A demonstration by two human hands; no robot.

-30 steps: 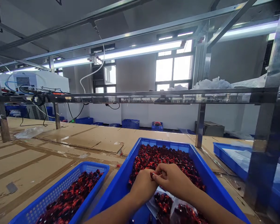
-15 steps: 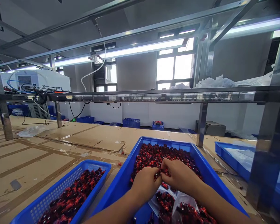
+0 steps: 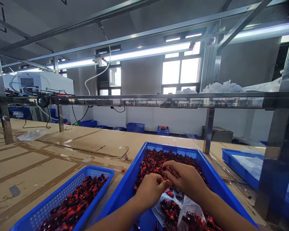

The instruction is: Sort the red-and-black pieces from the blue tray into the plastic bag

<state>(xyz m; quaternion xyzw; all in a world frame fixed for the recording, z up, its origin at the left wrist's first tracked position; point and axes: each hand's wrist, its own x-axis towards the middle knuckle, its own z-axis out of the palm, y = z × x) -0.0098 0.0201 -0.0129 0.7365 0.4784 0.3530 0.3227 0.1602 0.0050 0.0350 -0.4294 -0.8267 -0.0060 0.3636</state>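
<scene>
While both hands hang over the blue tray (image 3: pixel 124 189) (dial centre), the left hand (image 3: pixel 150 189) is curled, thumb near forefinger; cannot tell whether it pinches anything. Right hand (image 3: pixel 186 178): at 2 o'clock from the left, near it, thumb and forefinger parted, other fingers bent. Glossy red-and-black pieces (image 3: pixel 154 162) heap toward 12; more lie on white sheeting (image 3: pixel 189 205) at 6. Perforated basket (image 3: pixel 60 195), holding similar pieces, stands at 9. Risks, as judged: a small, smooth piece could slip from a loose pinch and vanish among look-alikes; the right forearm, low near the sheeting, could drag it and scatter pieces.
</scene>
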